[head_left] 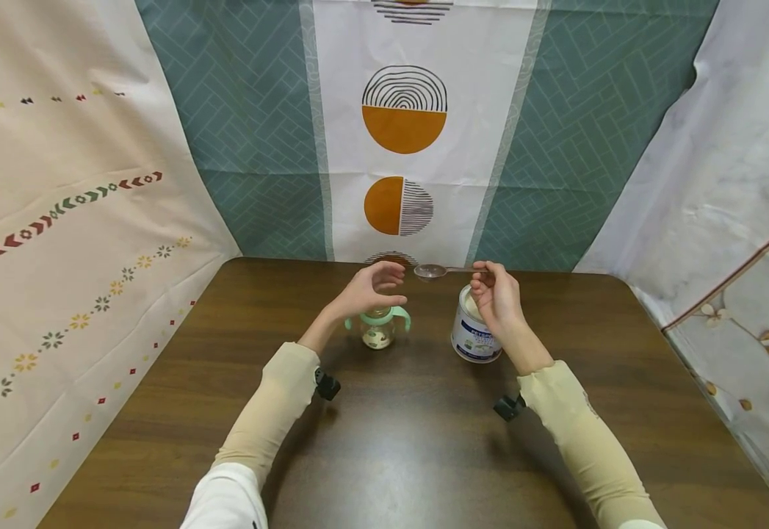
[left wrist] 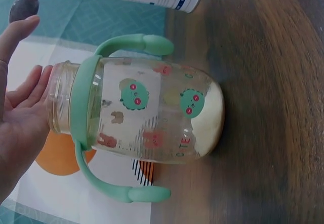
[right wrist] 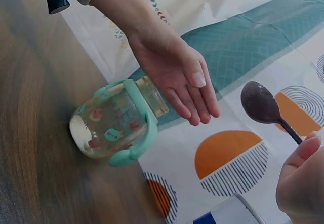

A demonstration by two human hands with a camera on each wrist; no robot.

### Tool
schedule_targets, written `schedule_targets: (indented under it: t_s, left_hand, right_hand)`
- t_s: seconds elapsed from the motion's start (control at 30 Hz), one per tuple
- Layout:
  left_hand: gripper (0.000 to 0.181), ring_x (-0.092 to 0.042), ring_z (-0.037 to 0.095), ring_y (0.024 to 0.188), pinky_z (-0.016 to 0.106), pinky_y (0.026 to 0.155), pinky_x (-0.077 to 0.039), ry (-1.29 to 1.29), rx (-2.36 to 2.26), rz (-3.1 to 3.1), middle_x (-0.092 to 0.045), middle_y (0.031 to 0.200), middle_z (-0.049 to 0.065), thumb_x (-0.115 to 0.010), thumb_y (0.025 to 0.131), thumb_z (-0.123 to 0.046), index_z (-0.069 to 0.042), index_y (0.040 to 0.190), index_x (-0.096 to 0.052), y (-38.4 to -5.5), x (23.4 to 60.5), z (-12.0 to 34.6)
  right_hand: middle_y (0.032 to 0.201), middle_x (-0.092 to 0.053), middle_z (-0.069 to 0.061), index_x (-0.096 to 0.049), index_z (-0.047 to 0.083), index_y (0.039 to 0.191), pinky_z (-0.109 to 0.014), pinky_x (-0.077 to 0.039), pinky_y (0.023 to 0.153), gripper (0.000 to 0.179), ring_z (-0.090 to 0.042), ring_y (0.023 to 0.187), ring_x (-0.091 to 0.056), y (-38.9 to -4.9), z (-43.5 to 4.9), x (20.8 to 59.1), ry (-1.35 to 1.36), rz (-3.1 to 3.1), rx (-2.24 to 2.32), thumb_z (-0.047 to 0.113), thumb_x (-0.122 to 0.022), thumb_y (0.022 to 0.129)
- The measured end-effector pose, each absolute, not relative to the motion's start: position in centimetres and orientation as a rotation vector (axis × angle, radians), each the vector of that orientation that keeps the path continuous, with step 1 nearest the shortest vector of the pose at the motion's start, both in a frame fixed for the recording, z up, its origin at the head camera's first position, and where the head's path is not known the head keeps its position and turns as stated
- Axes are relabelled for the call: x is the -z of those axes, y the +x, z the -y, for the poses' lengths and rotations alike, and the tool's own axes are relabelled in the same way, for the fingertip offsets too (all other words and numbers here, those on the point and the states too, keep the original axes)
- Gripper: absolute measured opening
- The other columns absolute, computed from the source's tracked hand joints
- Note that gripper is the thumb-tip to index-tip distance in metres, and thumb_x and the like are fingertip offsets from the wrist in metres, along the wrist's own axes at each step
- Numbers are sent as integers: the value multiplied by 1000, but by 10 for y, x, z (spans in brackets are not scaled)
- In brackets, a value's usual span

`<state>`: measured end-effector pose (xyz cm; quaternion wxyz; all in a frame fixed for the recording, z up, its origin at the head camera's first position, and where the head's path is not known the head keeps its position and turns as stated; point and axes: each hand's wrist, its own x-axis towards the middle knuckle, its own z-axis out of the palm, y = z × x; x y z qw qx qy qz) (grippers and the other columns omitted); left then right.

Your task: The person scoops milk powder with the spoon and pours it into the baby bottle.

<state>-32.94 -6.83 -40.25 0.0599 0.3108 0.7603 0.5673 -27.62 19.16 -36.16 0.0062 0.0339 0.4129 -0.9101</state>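
Observation:
In the head view a clear baby bottle (head_left: 377, 336) with mint green handles stands on the table. White powder lies in its bottom, and its neck has no cap. My left hand (head_left: 369, 288), fingers fairly straight and holding nothing, is at the bottle's open mouth. Between the thumb and fingers of my right hand (head_left: 499, 297) I pinch the handle of a spoon (head_left: 430, 272). The spoon's dark bowl (right wrist: 260, 102) points toward the left hand, higher than the bottle. Below the right hand stands an open white can (head_left: 475, 334) with pale powder inside.
Both containers stand toward the back of the brown wooden table (head_left: 391, 441). Behind the back edge hangs a green and white patterned cloth (head_left: 404, 162). Light cloths also hang along the left and right sides. A small black camera is worn on each wrist.

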Motion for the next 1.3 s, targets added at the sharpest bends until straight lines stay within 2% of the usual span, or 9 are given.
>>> schedule_targets:
  t_s: [0.13, 0.47, 0.6, 0.77, 1.07, 1.3]
  left_hand:
    - [55, -54, 37, 121, 39, 107, -45, 935, -1718, -2288, -57, 128, 18, -75, 82, -5, -1, 131, -51, -328, 403, 65]
    - [56, -51, 40, 125, 48, 110, -40, 886, -1740, -2249, -53, 133, 24, -71, 84, 0, 3, 135, -47, -328, 401, 59]
    - [52, -53, 37, 123, 43, 108, -44, 876, -1742, -2273, -56, 131, 21, -71, 85, -4, 0, 133, -50, -327, 400, 56]
    - [48, -58, 32, 118, 35, 103, -49, 893, -1747, -2313, -60, 126, 18, -72, 86, -8, -2, 130, -53, -326, 401, 52]
    - [45, -60, 28, 116, 33, 101, -50, 885, -1807, -2278, -60, 126, 16, -70, 87, -7, -2, 128, -55, -325, 398, 46]
    - [46, -59, 30, 117, 35, 102, -50, 900, -1803, -2265, -59, 128, 19, -69, 88, -6, 0, 130, -53, -325, 400, 42]
  right_hand:
    - [61, -59, 0, -65, 6, 75, -14, -42, 49, 42, -7, 52, -51, -276, -195, 362, 104, -1280, 2846, 14, -35, 104]
    - [62, -57, 1, -65, 7, 75, -12, -43, 50, 40, -6, 53, -52, -275, -201, 363, 54, -1270, 2893, 14, -37, 103]
    - [61, -59, 0, -65, 4, 76, -13, -43, 48, 37, -6, 50, -52, -272, -202, 361, 4, -1198, 2918, 12, -39, 101]
    - [58, -56, 1, -63, 7, 71, -12, -37, 45, 43, -6, 47, -48, -273, -204, 359, 122, -1285, 2897, 13, -34, 103]
    - [58, -52, 2, -60, 10, 73, -15, -27, 42, 42, -7, 46, -40, -275, -210, 361, 181, -1307, 2889, 17, -34, 104]
    - [57, -52, 2, -60, 9, 71, -14, -28, 41, 43, -7, 44, -39, -275, -210, 363, 182, -1303, 2912, 16, -33, 104]
